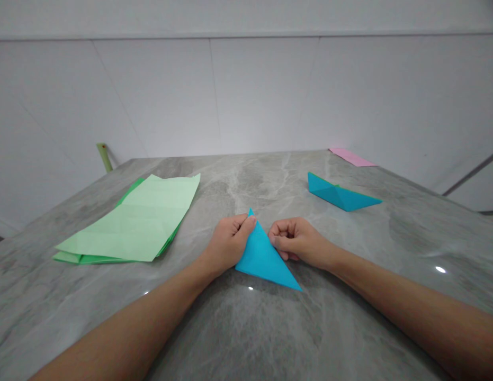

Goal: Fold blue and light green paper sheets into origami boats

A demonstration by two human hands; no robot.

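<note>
Left hand (229,242) is clenched, fingers curled over the upper left edge of a blue folded paper triangle (267,262), its apex projecting just past the fingers; right hand (296,241) is likewise curled, fingertips gripping the same triangle at its right edge; the triangle sits between both hands, low on the grey marble-patterned surface (246,328), its lower corner pointing toward the right forearm; no other item is in contact with either hand.

To the left, well apart from the hands, lies a creased pale green paper sheet (131,219) atop darker green paper sheets (87,259); to the right, at a distance, rests a second blue folded paper piece (341,193), elongated and boat-like in outline; a pink paper sheet (351,156) lies at the far edge of the surface; a green post (104,157) stands beyond the far left edge, before white wall panels (246,90).
</note>
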